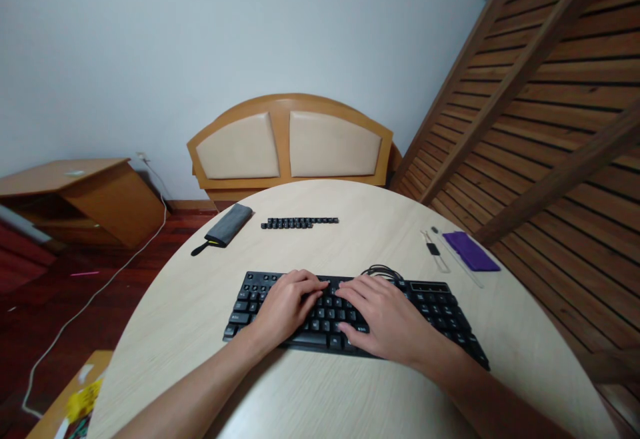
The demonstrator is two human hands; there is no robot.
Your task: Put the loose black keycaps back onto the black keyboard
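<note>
A black keyboard (pixel 307 339) lies across the near part of the round table. My left hand (pixel 287 302) rests over its middle, fingers curled and closed together at the upper rows. Whatever may be between those fingertips is too small to make out. Beside it, my right hand (pixel 383 312) lies over the right-middle keys, its fingers stretched toward the same spot and its thumb apart. Small loose black keycaps (pixel 293 223) are lined up in rows farther back on the table. Both hands hide part of the keys.
A grey pouch (pixel 230 224) lies at the table's left. To the right are a purple cloth (pixel 471 251), a thin brush (pixel 457 257) and a wire tool (pixel 434 250). The coiled cable (pixel 383 271) sits behind the keyboard. A headboard (pixel 290 139) stands beyond the table (pixel 165 326).
</note>
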